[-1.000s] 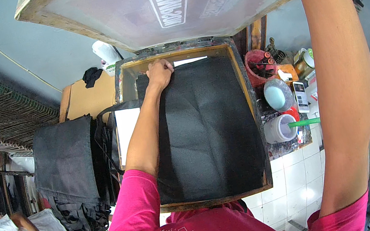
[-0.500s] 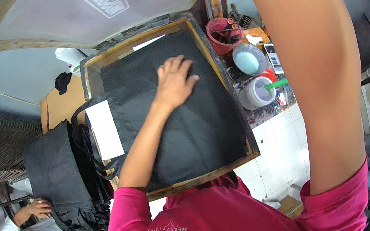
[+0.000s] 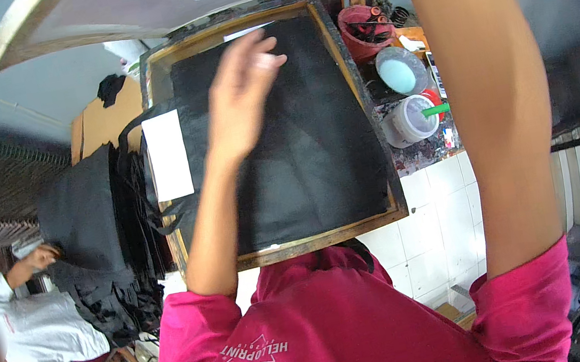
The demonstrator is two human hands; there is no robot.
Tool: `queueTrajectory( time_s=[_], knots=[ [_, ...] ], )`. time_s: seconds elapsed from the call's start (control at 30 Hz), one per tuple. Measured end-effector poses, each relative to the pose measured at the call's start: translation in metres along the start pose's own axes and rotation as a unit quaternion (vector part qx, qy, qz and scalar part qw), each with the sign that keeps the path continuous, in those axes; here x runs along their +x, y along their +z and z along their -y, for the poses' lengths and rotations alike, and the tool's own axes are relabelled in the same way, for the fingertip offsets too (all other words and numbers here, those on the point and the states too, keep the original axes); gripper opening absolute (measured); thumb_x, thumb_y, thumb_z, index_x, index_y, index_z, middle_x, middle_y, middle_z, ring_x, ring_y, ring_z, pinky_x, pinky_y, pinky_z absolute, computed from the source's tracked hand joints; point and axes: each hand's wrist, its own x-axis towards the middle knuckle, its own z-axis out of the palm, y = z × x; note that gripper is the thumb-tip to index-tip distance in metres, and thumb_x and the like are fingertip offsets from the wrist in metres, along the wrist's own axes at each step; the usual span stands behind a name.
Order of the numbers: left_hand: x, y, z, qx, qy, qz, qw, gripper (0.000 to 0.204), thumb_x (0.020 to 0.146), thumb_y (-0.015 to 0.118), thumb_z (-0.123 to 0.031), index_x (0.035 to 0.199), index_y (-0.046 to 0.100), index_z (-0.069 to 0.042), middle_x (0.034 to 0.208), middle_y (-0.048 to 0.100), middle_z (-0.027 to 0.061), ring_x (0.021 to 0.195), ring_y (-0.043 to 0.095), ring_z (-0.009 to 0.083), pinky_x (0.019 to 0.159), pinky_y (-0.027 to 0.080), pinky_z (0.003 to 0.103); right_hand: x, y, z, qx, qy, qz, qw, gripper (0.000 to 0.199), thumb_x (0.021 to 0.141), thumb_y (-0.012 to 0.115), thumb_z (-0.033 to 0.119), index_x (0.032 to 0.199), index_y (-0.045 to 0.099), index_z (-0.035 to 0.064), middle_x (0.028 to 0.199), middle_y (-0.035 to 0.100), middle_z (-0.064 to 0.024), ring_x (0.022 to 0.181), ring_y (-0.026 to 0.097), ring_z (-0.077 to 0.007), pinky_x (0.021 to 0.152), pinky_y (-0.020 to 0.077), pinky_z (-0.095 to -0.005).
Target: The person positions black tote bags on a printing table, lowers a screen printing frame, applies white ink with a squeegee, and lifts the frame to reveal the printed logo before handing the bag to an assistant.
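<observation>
A black cloth bag [image 3: 297, 133] lies flat on a wooden-framed board [image 3: 316, 241] before me, its strap loops [image 3: 130, 131] hanging over the left side. My left hand [image 3: 241, 92] is just over the upper part of the bag, slightly blurred, fingers apart and loosely bent, holding nothing that I can see. A blank white card [image 3: 168, 156] sits by the straps at the bag's left edge. Above the board, a printing screen [image 3: 143, 9] with a pale mesh is tilted up. My right arm stretches up past the screen's right end; its hand is beyond the upper edge.
To the right, a red bucket [image 3: 360, 35], a bowl with a pale blue lump [image 3: 399, 75] and a white tub [image 3: 404, 126] with a green handle stand on a stained surface. A stack of black bags [image 3: 82, 210] hangs at left, near a co-worker in white [image 3: 49, 332].
My left hand has lifted off the bag and moved up and left. The view has shifted, so the board and screen appear higher. The right arm stays raised.
</observation>
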Motion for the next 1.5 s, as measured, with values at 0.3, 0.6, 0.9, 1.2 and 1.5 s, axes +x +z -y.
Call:
queueTrajectory(
  time_s=[0.3,0.6,0.9,1.2,1.5],
  knots=[
    [-0.191,-0.067,-0.033,-0.22,-0.222,-0.067,0.948,0.036,0.103,0.06,-0.027,0.108,0.067,0.008,0.106,0.074,0.0253,0.078,0.076,0.0267,0.062,0.06,0.033,-0.221,0.097,0.082,0.037,0.12,0.013,0.992,0.034,0.087,0.074,0.019,0.116,0.065,0.0031,0.108,0.07,-0.0174,0.098,0.068,-0.0377,0.083,0.053,-0.0454],
    [-0.244,-0.048,0.02,-0.298,-0.407,-0.115,0.856,0.023,0.097,0.058,-0.016,0.107,0.063,0.005,0.111,0.073,0.0262,0.086,0.077,0.0244,0.049,0.052,0.023,-0.288,0.167,0.076,0.002,0.036,0.146,0.989,0.011,0.089,0.058,0.012,0.1,0.058,0.0075,0.088,0.061,-0.0092,0.083,0.061,-0.0292,0.074,0.0481,-0.042],
    [-0.239,-0.057,0.019,-0.296,-0.435,-0.086,0.846,0.027,0.097,0.053,-0.011,0.114,0.06,0.009,0.111,0.074,0.0244,0.08,0.077,0.0206,0.047,0.049,0.02,-0.281,0.116,0.06,0.043,0.082,0.317,0.944,0.024,0.088,0.071,0.015,0.108,0.061,0.006,0.093,0.067,-0.014,0.088,0.066,-0.0383,0.076,0.0517,-0.048],
    [-0.236,-0.054,0.014,-0.306,-0.439,-0.101,0.839,0.034,0.094,0.053,-0.01,0.118,0.058,0.014,0.117,0.07,0.0286,0.088,0.076,0.0255,0.051,0.054,0.022,-0.243,0.189,-0.01,-0.025,-0.066,0.234,0.97,0.025,0.08,0.064,0.004,0.104,0.059,0.0082,0.094,0.064,-0.0082,0.092,0.064,-0.0296,0.078,0.0493,-0.0434],
    [-0.234,-0.054,0.007,-0.522,-0.452,-0.173,0.703,0.037,0.095,0.051,-0.015,0.119,0.06,0.012,0.135,0.062,0.0297,0.128,0.062,0.0367,0.103,0.055,0.043,-0.093,0.24,-0.097,-0.021,0.098,0.325,0.94,0.05,0.087,0.073,0.028,0.129,0.064,0.0051,0.117,0.071,-0.0218,0.112,0.066,-0.039,0.097,0.0509,-0.0489]
  ],
)
